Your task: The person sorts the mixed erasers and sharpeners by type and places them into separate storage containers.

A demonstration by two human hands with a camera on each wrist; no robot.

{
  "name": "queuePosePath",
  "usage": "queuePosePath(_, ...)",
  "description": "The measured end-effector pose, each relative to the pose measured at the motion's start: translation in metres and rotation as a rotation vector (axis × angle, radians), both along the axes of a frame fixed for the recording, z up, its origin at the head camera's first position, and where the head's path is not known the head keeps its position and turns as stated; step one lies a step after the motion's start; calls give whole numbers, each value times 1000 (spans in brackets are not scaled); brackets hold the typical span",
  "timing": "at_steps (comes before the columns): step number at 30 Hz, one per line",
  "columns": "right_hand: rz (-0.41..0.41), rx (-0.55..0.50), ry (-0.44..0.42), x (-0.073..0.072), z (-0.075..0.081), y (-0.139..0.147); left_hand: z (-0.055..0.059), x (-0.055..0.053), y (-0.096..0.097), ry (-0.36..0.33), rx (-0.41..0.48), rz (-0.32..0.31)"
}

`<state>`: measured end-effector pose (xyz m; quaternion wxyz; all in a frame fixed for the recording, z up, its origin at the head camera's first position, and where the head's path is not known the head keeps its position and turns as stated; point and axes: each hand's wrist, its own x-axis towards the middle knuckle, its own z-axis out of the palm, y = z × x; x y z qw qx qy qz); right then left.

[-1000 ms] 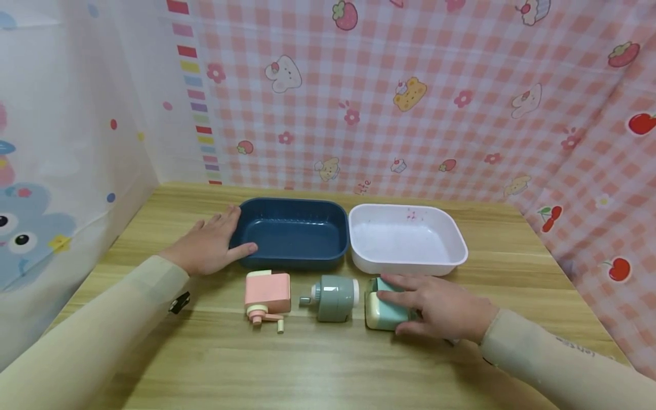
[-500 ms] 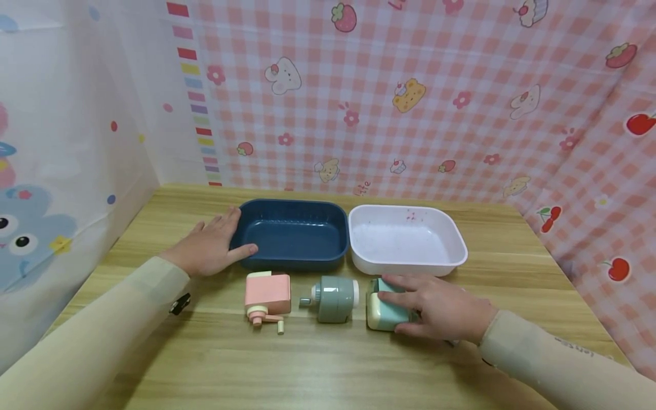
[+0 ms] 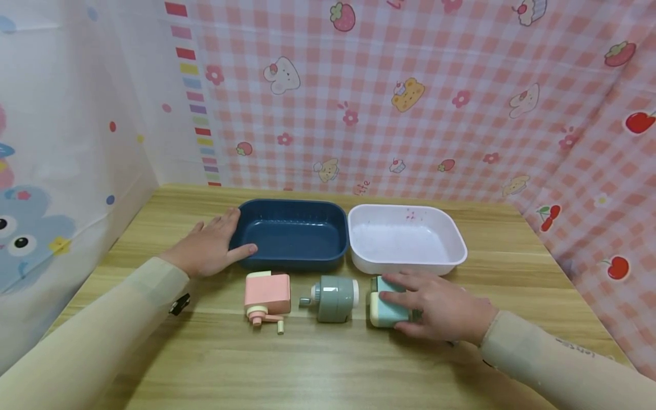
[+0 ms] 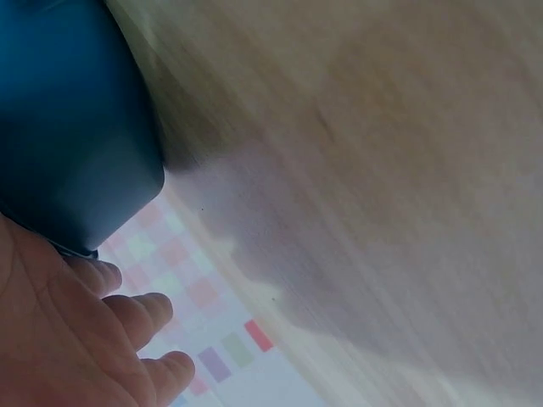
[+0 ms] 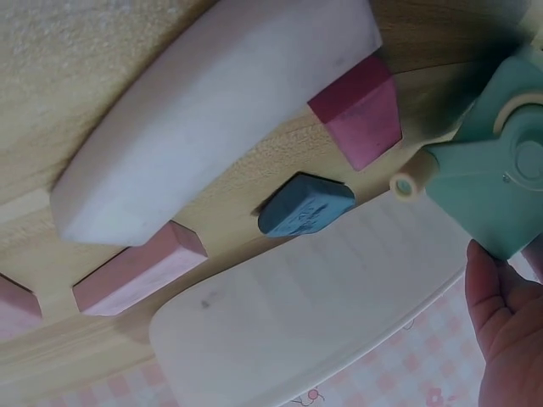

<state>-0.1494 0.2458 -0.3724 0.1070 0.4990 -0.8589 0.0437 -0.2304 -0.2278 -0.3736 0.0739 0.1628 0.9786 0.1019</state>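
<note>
My right hand (image 3: 435,307) grips a mint-green crank pencil sharpener (image 3: 390,310) with a cream edge, thumb on its near side, fingers over its top. In the right wrist view the crank of this sharpener (image 5: 517,170) faces the wrist. My left hand (image 3: 210,245) lies with spread, extended fingers against the left side of a navy tray (image 3: 292,265), thumb at its rim. Between the hands on the table lie a pink crank sharpener (image 3: 267,291) and a grey-green one (image 3: 335,299), apart from each other.
A white tray (image 3: 407,266) stands beside the navy one. In the right wrist view, a large white block (image 5: 212,110), several pink eraser-like blocks (image 5: 140,270) and a blue one (image 5: 307,205) lie on the table. Printed cloths surround the table.
The mint-green sharpener has shifted and turned slightly to the right under my right hand. My left hand and the other two sharpeners stay where they were.
</note>
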Motion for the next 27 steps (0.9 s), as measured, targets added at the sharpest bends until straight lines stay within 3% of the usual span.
queuePosePath(11,2,-41,48,3,4,0,1,0,0,-7,-2,-3)
queuePosePath(27,113,-143,227,0,20,0,1,-1,0,-14,-3,-13)
